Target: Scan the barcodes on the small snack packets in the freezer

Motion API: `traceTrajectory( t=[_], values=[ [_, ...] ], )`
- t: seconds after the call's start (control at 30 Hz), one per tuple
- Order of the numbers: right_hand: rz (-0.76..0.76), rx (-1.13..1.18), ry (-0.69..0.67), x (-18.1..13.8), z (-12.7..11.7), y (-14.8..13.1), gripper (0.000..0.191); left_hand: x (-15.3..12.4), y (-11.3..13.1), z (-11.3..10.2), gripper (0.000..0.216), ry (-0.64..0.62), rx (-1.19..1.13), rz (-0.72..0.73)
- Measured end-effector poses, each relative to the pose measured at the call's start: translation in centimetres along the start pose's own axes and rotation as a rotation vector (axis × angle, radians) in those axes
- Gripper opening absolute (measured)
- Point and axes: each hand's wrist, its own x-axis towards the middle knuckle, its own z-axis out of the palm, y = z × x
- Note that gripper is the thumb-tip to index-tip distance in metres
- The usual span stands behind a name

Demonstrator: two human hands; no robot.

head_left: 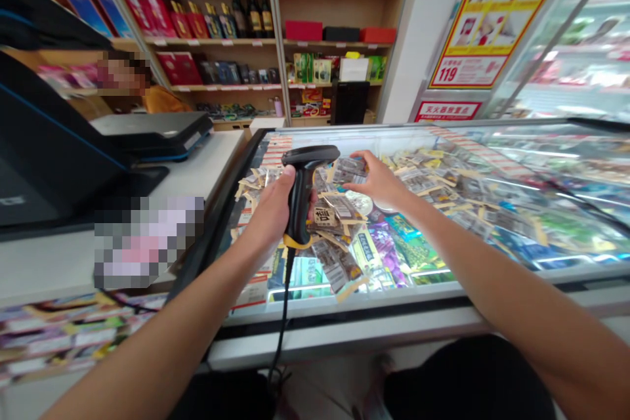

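Note:
My left hand (pixel 274 210) is wrapped round the grip of a black and yellow barcode scanner (pixel 300 197), its head tilted toward the right. A black cord runs down from the handle. Just right of the scanner head, my right hand (pixel 377 178) pinches a small snack packet (pixel 350 170) between thumb and fingers, a printed side showing. Beneath both hands, many similar brown and clear packets (pixel 339 266) lie spread over the glass top of a chest freezer (pixel 388 315). Coloured packages (pixel 384 249) show under and among them.
To the left stand a counter (pixel 231 144) with a weighing scale (pixel 152 128) and a dark machine (pixel 59 144). A person (pixel 165 98) is behind the counter. Shelves of boxes and bottles (pixel 253 13) line the back. More packets (pixel 472 190) cover the freezer's right side.

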Motion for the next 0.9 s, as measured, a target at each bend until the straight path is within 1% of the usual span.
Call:
traceTrajectory(
  t=[0.07,0.13,0.27,0.4,0.5,0.6,0.77,0.83,0.9],
  values=[
    [-0.096,-0.054,0.005,0.1,-0.4,0.2,0.061,0.1,-0.2,0.0,0.051,-0.001,0.016,-0.032],
    [-0.142,-0.121,0.009,0.2,-0.8,0.5,0.059,0.1,-0.1,0.0,0.049,0.002,-0.005,-0.100],
    [-0.128,-0.191,0.043,0.3,-1.5,0.9,0.061,0.0,0.7,0.4,0.048,0.041,-0.194,-0.300],
    [-0.115,-0.200,0.052,0.3,-1.7,0.9,0.061,-0.5,1.0,0.9,0.052,0.035,-0.408,-0.398],
    [-0.098,-0.213,0.056,0.3,-1.6,0.9,0.061,-0.8,0.8,1.3,0.052,0.057,-0.502,-0.428],
    [-0.107,-0.230,0.069,0.3,-1.5,0.9,0.060,-1.0,0.5,1.7,0.052,0.101,-0.503,-0.433],
    [-0.125,-0.287,0.077,0.5,-1.4,1.0,0.060,-1.1,0.4,1.8,0.053,0.111,-0.506,-0.427],
    [-0.107,-0.348,0.060,0.6,-1.8,1.4,0.062,-1.0,0.4,1.6,0.053,0.109,-0.516,-0.419],
    [-0.042,-0.444,0.022,0.5,-2.9,2.3,0.065,-0.9,0.6,1.5,0.053,0.112,-0.526,-0.394]
  ],
)
